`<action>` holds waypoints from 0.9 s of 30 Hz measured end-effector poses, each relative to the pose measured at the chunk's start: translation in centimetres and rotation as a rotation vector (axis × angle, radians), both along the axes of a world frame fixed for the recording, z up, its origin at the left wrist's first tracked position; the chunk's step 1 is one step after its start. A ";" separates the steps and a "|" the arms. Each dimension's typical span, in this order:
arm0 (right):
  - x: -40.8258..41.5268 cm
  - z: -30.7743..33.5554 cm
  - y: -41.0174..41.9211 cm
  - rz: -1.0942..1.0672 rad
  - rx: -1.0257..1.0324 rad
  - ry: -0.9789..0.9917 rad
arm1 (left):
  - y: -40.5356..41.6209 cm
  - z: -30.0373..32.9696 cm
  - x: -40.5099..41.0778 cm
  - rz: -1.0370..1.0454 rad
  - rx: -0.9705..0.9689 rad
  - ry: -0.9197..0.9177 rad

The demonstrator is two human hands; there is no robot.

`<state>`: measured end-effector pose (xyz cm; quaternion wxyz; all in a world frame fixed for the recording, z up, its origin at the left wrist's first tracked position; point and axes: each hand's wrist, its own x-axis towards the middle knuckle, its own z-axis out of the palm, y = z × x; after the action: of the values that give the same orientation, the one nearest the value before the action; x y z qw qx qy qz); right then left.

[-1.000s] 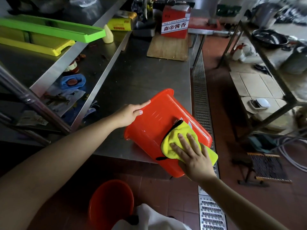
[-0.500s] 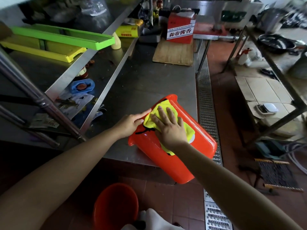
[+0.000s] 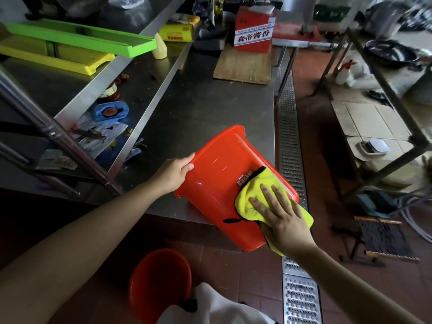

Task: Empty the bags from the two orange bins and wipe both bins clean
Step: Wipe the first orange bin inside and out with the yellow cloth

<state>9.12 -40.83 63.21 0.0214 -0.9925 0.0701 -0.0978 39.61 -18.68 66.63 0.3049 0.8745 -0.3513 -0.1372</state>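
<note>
An orange bin (image 3: 219,183) lies tilted on its side over the front edge of the steel table (image 3: 198,113), its base toward me. My left hand (image 3: 174,174) grips its upper left edge. My right hand (image 3: 280,218) presses a yellow cloth (image 3: 247,202) with flat fingers against the bin's outer wall, low on the right. A second orange bin (image 3: 159,281) stands upright on the floor below, partly hidden by my white clothing.
A wooden board (image 3: 244,64) and a red carton (image 3: 253,31) stand at the table's far end. Green and yellow trays (image 3: 77,40) lie on the left shelf. A metal floor drain grate (image 3: 291,160) runs along the table's right. A metal rack (image 3: 385,94) stands further right.
My right hand has slid the yellow cloth from the bin's upper left part down to its lower right side. The left hand keeps its hold on the bin's edge.
</note>
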 end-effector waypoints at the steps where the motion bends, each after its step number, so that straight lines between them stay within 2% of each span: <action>1: 0.2 0.0 0.2 0.004 -0.004 0.007 | 0.2 -0.1 -0.1 0.001 0.002 -0.002; 7: 6.5 1.8 2.1 -0.041 0.035 0.049 | 1.4 -0.3 -0.4 0.001 -0.011 0.020; 15: 17.1 4.5 4.4 0.001 0.072 0.076 | 2.3 0.1 -0.8 -0.030 -0.098 0.001; 19: 14.2 3.6 3.1 0.050 0.041 0.083 | 2.8 -0.4 -0.5 0.002 -0.101 0.012; 23: 7.2 2.0 0.3 -0.007 0.074 0.024 | 2.5 -0.5 -0.6 0.061 -0.054 0.035; 27: 2.6 0.9 -1.1 -0.022 0.100 -0.012 | 1.8 0.1 -0.8 0.061 0.004 -0.016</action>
<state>11.73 -41.95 64.16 0.0702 -0.9887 0.0857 -0.1006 38.84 -16.92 66.68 0.3042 0.8865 -0.3266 -0.1217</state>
